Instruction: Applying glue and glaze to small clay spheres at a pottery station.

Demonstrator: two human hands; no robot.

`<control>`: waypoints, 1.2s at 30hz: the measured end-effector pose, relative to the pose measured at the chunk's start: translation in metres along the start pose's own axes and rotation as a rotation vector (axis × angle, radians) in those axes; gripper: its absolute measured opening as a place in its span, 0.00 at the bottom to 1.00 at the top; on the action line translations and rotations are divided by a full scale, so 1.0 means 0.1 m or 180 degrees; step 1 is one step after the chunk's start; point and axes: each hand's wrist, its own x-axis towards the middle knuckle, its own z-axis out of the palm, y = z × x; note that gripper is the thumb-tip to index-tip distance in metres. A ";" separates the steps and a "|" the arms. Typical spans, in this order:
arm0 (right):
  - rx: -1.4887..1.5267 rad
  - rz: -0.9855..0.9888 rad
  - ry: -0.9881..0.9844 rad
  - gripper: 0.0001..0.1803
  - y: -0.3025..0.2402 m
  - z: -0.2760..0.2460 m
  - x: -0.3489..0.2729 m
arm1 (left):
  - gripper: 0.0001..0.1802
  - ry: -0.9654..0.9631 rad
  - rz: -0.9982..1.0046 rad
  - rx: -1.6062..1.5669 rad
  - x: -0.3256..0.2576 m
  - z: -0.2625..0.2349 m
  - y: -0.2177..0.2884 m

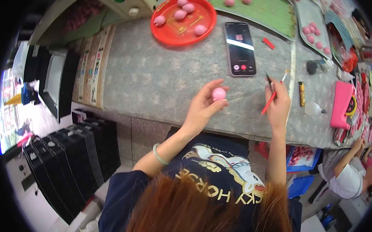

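My left hand holds a small pink ball between thumb and fingertips above the grey stone counter. My right hand grips two thin brushes, one with a red handle, their tips pointing up near the ball. A green bangle sits on my left wrist. A red round tray at the back holds several more pink balls. A black phone lies face up between the tray and my hands.
A green mat with two pink balls and a grey tray with several lie at the back right. A gold tube, a small bottle, a pink case sit right. Another person sits lower right. Black crates stand left.
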 end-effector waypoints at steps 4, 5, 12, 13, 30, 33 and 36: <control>0.0675 -0.0391 -0.0728 0.16 -0.41 0.03 -0.24 | 0.25 -0.0164 0.0128 0.0298 0.00 0.02 0.08; 0.0752 -0.0463 -0.0877 0.17 -0.47 0.04 -0.27 | 0.25 -0.0189 0.0137 0.0321 0.00 0.03 0.09; 0.0765 -0.0381 -0.0516 0.17 -0.61 0.05 -0.31 | 0.24 -0.0253 0.0288 0.0048 -0.08 0.07 0.16; 0.0804 -0.0192 -0.0518 0.16 -0.62 0.03 -0.33 | 0.24 -0.0304 0.0179 -0.0167 -0.08 0.07 0.17; 0.0470 -0.0676 -0.0308 0.16 -0.74 -0.06 -0.38 | 0.21 -0.0380 0.0134 -0.0176 -0.09 0.13 0.22; 0.0478 -0.0662 -0.0351 0.16 -0.75 -0.04 -0.41 | 0.20 -0.0286 0.0134 -0.0117 -0.10 0.14 0.20; 0.0390 -0.0630 -0.0275 0.15 -0.77 -0.01 -0.44 | 0.19 -0.0145 0.0164 0.0144 -0.10 0.15 0.18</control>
